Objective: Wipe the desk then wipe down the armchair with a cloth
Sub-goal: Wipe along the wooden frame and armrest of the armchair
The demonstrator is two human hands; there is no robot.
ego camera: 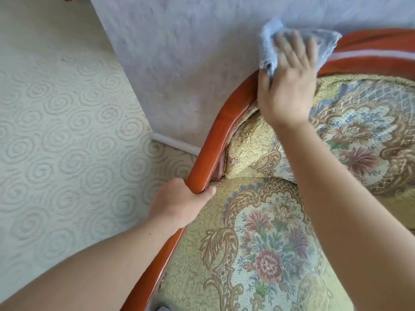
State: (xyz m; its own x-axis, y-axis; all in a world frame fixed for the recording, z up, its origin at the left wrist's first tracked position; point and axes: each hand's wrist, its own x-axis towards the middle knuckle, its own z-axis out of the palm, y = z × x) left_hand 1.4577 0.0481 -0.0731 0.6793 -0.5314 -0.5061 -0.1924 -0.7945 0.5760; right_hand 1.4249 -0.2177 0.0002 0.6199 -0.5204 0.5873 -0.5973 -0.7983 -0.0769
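Note:
The armchair has a glossy reddish-brown wooden frame (226,122) and floral tapestry cushions (265,243). My right hand (289,86) presses a grey-blue cloth (269,48) onto the top curve of the wooden backrest rail, fingers spread over the cloth. My left hand (179,203) grips the wooden left armrest lower down, thumb on the inner side, fingers curled round the outside. The desk is not in view.
A pale mottled wall (190,52) stands right behind the chair with a white skirting board (177,143) at its foot. Cream carpet with a spiral pattern (62,142) covers the floor to the left.

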